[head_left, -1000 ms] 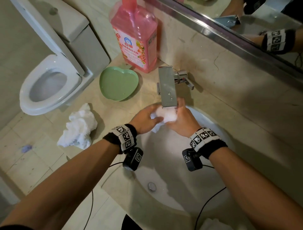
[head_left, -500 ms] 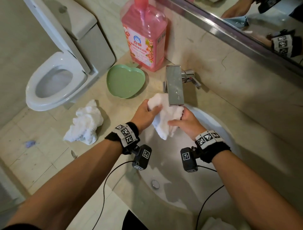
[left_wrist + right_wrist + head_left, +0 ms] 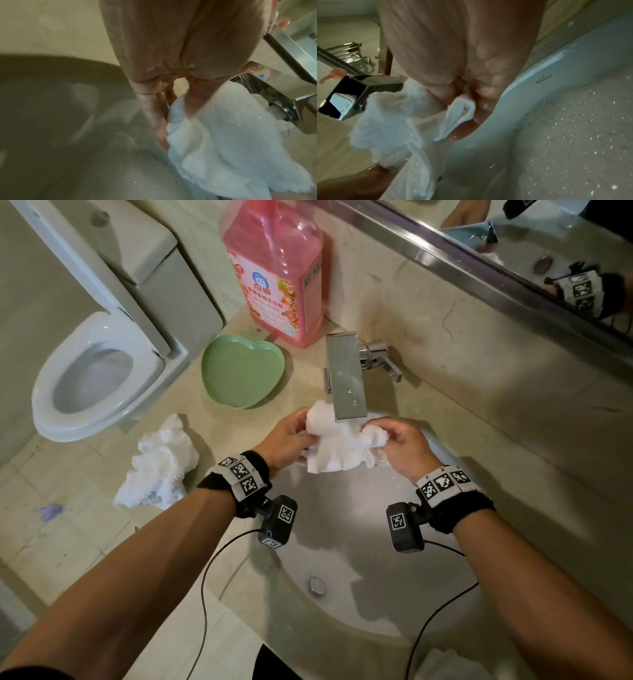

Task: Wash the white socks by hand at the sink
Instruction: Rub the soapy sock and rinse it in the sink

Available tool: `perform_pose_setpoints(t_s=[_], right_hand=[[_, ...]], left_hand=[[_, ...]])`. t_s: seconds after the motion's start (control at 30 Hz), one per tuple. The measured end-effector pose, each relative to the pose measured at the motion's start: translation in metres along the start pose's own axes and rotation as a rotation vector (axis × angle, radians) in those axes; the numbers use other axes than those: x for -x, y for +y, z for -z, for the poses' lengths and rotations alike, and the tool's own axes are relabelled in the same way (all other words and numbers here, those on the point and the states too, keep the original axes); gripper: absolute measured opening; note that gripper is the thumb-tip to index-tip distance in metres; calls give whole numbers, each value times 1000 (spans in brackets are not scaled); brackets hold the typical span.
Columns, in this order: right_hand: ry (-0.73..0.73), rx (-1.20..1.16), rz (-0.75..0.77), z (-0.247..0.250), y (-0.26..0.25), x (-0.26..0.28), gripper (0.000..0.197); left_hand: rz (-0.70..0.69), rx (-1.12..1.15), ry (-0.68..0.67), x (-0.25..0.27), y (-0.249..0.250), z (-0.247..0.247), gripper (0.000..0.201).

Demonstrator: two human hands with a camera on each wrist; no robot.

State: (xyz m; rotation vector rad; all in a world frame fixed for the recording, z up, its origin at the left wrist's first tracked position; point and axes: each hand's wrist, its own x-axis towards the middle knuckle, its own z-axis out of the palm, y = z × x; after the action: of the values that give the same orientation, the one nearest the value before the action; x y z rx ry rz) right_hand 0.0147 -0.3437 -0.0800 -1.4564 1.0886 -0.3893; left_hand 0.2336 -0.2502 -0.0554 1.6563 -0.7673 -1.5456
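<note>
Since half a second ago, both hands have drawn apart, spreading the soft white fluffy sock wider beneath the flat chrome faucet spout. It hangs over the far part of the pale round sink basin, probably so drips fall inside. Left hand pinches the sock's left end between thumb and fingers; right hand curls round the bunched right end, knuckles up. Another crumpled white sock waits on the beige marble desk, left of the basin.
</note>
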Motion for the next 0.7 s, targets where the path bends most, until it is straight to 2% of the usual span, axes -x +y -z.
perform_pose_setpoints(t_s=[0.13,0.23,0.27,0.33,0.4,0.43,0.5,0.53,0.57,0.63,0.7], right_hand=[[-72,-33,-47,6,-3,-2,54],[-80,-110,-183,6,-7,-3,33],[-83,-131,-216,6,-9,-4,33],[-97,-63,-183,3,-13,-2,35],[-78,5,-97,3,-16,-1,15],[-76,37,-80,5,-14,-2,29],[-71,72,-73,7,-16,-4,50],[-76,66,-59,8,-16,-6,54],[-83,58,-37,9,-20,-6,56],[-99,63,27,9,-26,-5,56],[-103,88,88,6,-33,-5,55]], left_hand=[[42,73,-44,-1,0,6,41],[-101,-60,-28,-1,2,2,26],[-160,-126,-10,-1,4,1,25],[-225,-256,-16,-4,5,3,23],[-194,-319,-76,-7,6,6,20],[-110,-267,-120,-7,8,8,19],[106,-139,-221,-8,11,8,37],[154,-146,-249,-11,10,7,49],[152,-238,-234,-15,9,5,60],[38,-560,-166,-24,7,-2,83],[-61,-752,-152,-33,7,-14,103]])
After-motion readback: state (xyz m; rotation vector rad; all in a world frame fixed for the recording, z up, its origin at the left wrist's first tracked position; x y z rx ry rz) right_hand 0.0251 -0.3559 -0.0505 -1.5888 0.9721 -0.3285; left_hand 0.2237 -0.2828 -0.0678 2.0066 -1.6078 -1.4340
